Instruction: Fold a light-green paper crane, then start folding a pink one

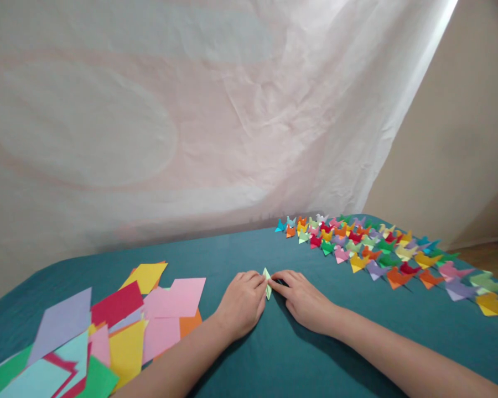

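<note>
A small piece of pale green folded paper [268, 287], narrow and pointed at its far end, lies on the table in front of me. My left hand [244, 303] is closed at its left side, fingertips pressed against the paper's edge. From the other side my right hand [302, 298] reaches in, its fingers bent and its fingertips touching the paper too. Parts of the paper are covered by the fingers, so its exact folds cannot be made out.
Loose coloured paper sheets, including a lavender one [62, 323] and a red one [117, 304], overlap at the left. Several rows of folded paper birds [359, 262] stand at the right. A teal cloth [224, 251] covers the table; a pale curtain [216, 127] hangs behind it.
</note>
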Demonstrator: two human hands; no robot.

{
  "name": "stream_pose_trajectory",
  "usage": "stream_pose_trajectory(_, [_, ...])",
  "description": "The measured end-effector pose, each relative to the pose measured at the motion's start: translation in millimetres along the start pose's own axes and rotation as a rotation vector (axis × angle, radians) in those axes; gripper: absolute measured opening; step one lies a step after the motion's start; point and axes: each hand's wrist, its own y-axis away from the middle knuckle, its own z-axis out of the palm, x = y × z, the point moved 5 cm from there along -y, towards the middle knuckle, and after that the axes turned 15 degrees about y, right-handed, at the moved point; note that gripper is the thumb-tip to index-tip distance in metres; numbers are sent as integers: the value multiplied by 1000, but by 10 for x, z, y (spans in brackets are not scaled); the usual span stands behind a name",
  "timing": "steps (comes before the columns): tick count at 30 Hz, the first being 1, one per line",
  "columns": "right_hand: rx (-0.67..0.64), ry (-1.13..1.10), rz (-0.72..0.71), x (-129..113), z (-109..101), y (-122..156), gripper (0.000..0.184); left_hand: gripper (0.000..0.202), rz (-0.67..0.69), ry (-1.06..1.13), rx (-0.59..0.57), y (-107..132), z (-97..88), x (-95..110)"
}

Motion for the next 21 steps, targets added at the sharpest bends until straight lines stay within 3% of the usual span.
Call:
stream_pose_trajectory(11, [-13,72,-9,-28,12,-22,57,46,-106,-89,-112,78,106,84])
stream_pose_trajectory(21, [-23,90,-28,-42,-18,-32,53,42,-148,-101,-223,97,-60,211])
